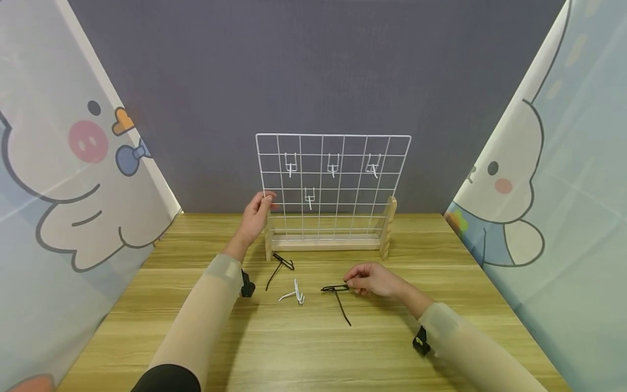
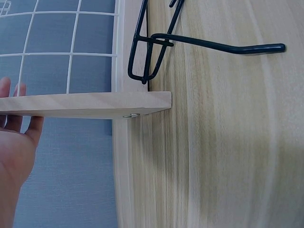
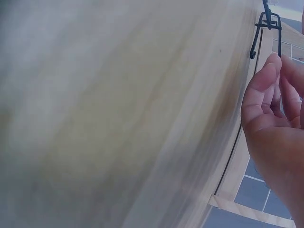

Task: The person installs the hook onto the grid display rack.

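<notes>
A white wire grid rack (image 1: 333,134) stands upright in a wooden base (image 1: 325,246). At its left side, my left hand (image 1: 256,216) grips the upper end of the wooden post (image 2: 85,105), fingers wrapped around it. My right hand (image 1: 374,280) pinches one end of a black wire hook (image 1: 337,289) between thumb and fingertips, low over the table in front of the rack. In the right wrist view the same black hook (image 3: 270,23) juts past the fingertips. Another black hook (image 1: 281,262) lies by the left post, and a white hook (image 1: 296,294) lies between the two black ones.
Several white hooks hang on the grid, among them an upper left one (image 1: 290,165) and a lower one (image 1: 309,197). A dark panel (image 1: 313,65) rises behind the wood-grain table (image 1: 303,354). Cartoon-printed curtains (image 1: 49,179) flank both sides.
</notes>
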Available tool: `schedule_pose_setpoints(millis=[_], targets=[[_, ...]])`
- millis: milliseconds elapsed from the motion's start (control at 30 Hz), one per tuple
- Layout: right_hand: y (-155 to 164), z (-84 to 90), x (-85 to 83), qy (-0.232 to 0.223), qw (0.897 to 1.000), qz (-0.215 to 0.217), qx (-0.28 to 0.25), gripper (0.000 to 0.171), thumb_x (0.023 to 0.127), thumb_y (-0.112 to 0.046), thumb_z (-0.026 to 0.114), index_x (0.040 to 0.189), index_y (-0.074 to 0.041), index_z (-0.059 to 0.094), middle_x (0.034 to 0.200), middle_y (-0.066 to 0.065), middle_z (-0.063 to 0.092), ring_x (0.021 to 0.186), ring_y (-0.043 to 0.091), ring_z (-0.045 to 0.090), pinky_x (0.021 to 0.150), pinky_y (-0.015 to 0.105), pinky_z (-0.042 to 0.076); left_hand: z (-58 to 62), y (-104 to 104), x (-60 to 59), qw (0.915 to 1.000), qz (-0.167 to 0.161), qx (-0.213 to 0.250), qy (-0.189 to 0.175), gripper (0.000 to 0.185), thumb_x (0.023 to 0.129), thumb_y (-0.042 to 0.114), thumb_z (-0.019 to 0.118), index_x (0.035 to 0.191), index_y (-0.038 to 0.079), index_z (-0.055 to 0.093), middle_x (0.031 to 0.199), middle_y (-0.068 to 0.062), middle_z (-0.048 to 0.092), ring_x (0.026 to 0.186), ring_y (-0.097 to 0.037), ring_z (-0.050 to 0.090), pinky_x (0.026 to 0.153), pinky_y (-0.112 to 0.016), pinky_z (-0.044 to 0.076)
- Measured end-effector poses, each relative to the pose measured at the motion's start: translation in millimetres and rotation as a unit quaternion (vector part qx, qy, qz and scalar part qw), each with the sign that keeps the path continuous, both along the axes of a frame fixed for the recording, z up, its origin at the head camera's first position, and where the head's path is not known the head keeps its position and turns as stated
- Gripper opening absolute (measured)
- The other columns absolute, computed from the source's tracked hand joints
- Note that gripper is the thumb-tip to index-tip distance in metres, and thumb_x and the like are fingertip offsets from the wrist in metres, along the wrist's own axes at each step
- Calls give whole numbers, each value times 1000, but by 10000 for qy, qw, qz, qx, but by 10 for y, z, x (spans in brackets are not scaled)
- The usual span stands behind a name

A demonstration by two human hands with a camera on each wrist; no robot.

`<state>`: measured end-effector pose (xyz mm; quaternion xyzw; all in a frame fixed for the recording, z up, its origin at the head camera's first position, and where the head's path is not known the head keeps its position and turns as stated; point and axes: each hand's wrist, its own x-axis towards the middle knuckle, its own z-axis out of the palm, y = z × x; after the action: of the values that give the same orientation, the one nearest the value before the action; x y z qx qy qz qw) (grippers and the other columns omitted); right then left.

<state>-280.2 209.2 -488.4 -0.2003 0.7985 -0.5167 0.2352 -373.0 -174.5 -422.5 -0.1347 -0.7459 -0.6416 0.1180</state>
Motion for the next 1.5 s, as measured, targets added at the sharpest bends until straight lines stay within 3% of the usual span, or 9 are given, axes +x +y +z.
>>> schedule_pose_setpoints(millis=[167, 367, 600, 767, 900, 1000, 1233, 1433, 1500], targets=[[-7, -5, -24, -10, 10000, -40, -40, 24, 109, -13, 69, 125, 4, 74, 96, 12, 74, 78, 15, 62, 68, 25, 53, 13, 17, 10, 10000, 38, -12, -52, 39, 121, 24, 40, 145, -4, 53, 154, -35, 52, 142, -60, 54, 124, -66, 36], [-27, -9, -28, -115, 9998, -41, -134, 24, 111, -9, 65, 126, 8, 73, 91, 8, 70, 77, 13, 58, 66, 23, 50, -4, -6, 19, 9999, 56, -152, 24, 40, 121, 32, 43, 144, 2, 57, 147, -30, 59, 139, -51, 61, 109, -52, 43], [11, 3, -18, -66, 9997, -220, -63, 31, 111, -14, 67, 133, 6, 69, 109, 16, 73, 88, 16, 70, 77, 28, 62, -30, -22, -3, 9998, -24, -182, 75, 41, 121, 35, 44, 142, 3, 58, 147, -26, 58, 138, -49, 63, 115, -52, 43], [123, 48, 20, 70, 9996, -283, -25, 38, 110, -19, 70, 138, 7, 67, 116, 18, 73, 94, 20, 71, 83, 31, 64, -34, -24, 0, 9996, 33, -280, 37, 40, 120, 38, 44, 141, 6, 59, 142, -27, 61, 138, -45, 64, 98, -42, 48], [202, 86, 69, 284, 9993, -245, 65, 39, 110, -20, 70, 137, 8, 66, 114, 21, 73, 92, 21, 69, 78, 30, 62, -40, -31, -9, 9996, 51, -290, 6, 40, 120, 39, 44, 140, 8, 59, 138, -29, 63, 138, -44, 64, 90, -38, 48], [228, 100, 126, 210, 9997, -133, 86, 36, 110, -18, 70, 135, 8, 67, 109, 23, 73, 88, 20, 67, 74, 29, 60, -36, -25, -9, 9996, 45, -274, 36, 40, 121, 36, 44, 142, 6, 58, 140, -32, 61, 139, -46, 63, 97, -39, 47], [138, 73, 265, -622, 9979, 113, -124, 38, 109, -20, 72, 135, 6, 68, 101, 11, 72, 85, 15, 66, 71, 27, 58, -27, -16, -2, 9999, -70, -41, 66, 39, 121, 30, 42, 145, 1, 55, 151, -30, 56, 140, -54, 59, 120, -62, 39], [30, 27, 309, -603, 9981, 34, -91, 33, 107, -17, 73, 130, 6, 71, 98, 3, 72, 85, 14, 65, 69, 25, 55, -22, -31, -15, 9999, -53, -136, 60, 39, 121, 33, 42, 142, 4, 58, 145, -27, 59, 141, -51, 60, 113, -50, 44], [5, 26, 313, -511, 9987, 2, 17, 32, 106, -18, 73, 130, 4, 72, 99, 3, 72, 85, 14, 64, 70, 26, 55, -16, -40, -17, 9999, -39, -131, 80, 39, 121, 34, 43, 141, 4, 58, 145, -27, 59, 140, -51, 60, 114, -53, 44]])
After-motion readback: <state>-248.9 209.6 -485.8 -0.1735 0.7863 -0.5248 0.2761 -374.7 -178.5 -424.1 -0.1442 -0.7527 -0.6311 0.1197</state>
